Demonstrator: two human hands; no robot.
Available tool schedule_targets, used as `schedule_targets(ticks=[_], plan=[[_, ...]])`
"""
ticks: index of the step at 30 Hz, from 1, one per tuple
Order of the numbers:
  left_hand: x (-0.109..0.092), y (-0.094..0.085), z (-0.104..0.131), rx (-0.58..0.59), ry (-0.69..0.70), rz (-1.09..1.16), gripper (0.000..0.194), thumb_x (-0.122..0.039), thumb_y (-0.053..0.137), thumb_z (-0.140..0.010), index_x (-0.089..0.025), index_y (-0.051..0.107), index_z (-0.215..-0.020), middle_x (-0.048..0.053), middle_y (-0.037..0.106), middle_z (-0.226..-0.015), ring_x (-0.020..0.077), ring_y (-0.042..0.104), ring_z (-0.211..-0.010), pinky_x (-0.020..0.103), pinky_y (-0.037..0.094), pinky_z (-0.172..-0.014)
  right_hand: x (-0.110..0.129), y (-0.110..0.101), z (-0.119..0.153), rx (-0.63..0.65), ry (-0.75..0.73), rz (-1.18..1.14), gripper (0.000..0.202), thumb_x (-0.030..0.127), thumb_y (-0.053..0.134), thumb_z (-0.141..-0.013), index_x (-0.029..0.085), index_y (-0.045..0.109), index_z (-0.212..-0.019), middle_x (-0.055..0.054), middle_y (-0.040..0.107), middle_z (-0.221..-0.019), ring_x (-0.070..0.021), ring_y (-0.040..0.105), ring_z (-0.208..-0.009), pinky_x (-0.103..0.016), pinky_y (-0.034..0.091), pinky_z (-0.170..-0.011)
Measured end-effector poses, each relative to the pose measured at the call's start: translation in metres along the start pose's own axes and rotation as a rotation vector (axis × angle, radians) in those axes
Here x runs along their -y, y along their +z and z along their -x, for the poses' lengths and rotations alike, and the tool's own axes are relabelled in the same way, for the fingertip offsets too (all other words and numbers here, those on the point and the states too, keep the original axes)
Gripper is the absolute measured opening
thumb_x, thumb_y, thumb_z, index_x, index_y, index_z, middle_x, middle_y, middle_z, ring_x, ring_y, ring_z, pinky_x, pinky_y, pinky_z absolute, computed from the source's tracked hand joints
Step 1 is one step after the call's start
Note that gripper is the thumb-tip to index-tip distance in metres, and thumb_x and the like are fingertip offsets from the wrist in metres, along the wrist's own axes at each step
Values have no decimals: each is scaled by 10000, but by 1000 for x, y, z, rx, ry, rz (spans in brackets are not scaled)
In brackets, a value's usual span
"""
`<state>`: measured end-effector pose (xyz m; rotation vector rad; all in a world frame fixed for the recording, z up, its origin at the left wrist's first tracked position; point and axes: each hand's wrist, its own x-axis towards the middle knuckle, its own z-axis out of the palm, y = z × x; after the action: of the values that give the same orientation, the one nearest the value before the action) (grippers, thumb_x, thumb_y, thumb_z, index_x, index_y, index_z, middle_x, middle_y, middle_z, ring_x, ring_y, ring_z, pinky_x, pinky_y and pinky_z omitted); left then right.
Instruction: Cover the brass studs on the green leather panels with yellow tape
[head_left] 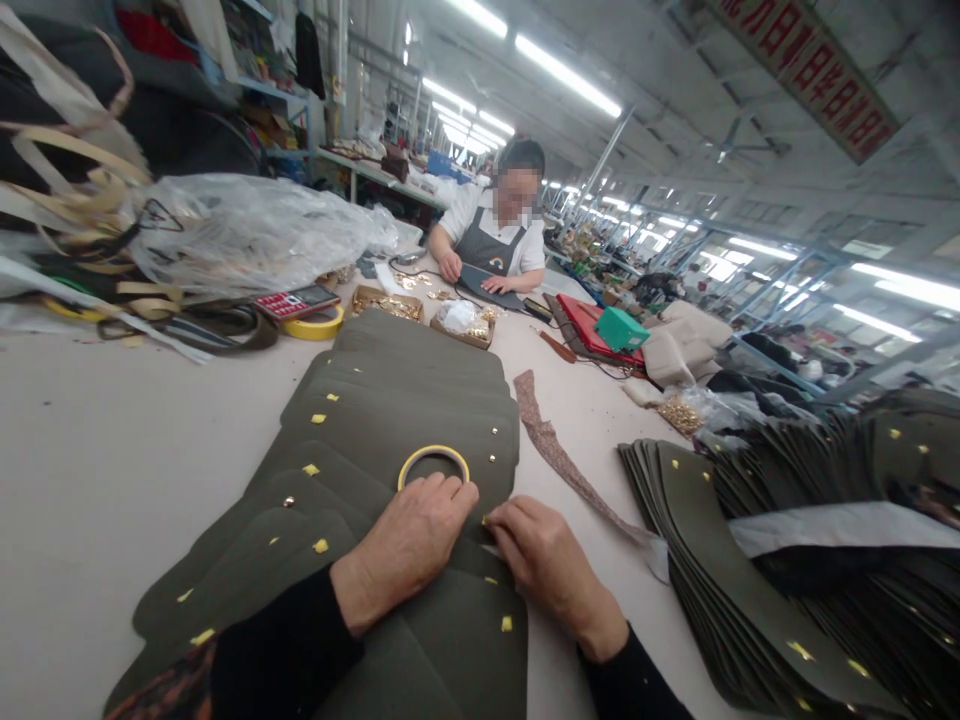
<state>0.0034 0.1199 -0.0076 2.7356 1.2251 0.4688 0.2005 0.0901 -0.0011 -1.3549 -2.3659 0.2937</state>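
Observation:
Olive-green flat panels point(405, 385) lie overlapped in front of me, dotted with small yellow tape pieces point(321, 545) and a few metal studs point(289, 501). My left hand point(412, 535) is closed on a roll of yellow tape point(433, 450), which stands above the panels with its ring showing past my knuckles. Just to the right, my right hand point(551, 560) pinches a tiny yellow bit of tape point(486, 520) between thumb and finger, at the panels' right edge. Part of the roll is hidden behind my left hand.
Stacked olive panels point(675, 520) fan out at the right, beside a brown fabric strip point(555, 450). Boxes of gold hardware point(386, 303) and another yellow tape roll point(315, 322) sit beyond. Across the table a person point(495, 230) handles a dark panel. Clear plastic bags point(247, 235) lie left.

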Motion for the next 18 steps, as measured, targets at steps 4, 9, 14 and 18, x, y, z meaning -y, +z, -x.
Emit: schedule_targets(ticks=[4,9,14,18], plan=[[3,17,1,-19,-9,-53,194,-47,486,-814,-211,476,-917,19,601,-862,190,575,-737,298,442,-634,-13,23,-5,31,46,64,242,73,461,-853,202,661,-816,-71,676,-796,-188,647,-722,-258,484,-650],[14,28,-2,-202,75,-195,174,-58,484,-825,-221,468,-882,13,604,-757,190,580,-637,300,412,-521,-28,37,-23,48,355,-71,191,111,552,-741,210,706,-683,-56,728,-684,-212,677,-648,-262,431,-570],[3,3,5,-187,117,-42,183,-51,443,-822,-213,495,-890,21,618,-794,198,587,-670,299,452,-573,-3,7,-10,230,450,-352,184,132,562,-719,178,693,-598,14,625,-547,-137,542,-532,-223,313,-490],[6,1,5,-216,111,95,206,-86,373,-919,-203,531,-979,17,641,-790,179,625,-715,284,497,-648,1,-9,-7,257,405,-535,252,171,528,-801,161,658,-585,42,520,-505,-96,407,-478,-217,253,-446]])
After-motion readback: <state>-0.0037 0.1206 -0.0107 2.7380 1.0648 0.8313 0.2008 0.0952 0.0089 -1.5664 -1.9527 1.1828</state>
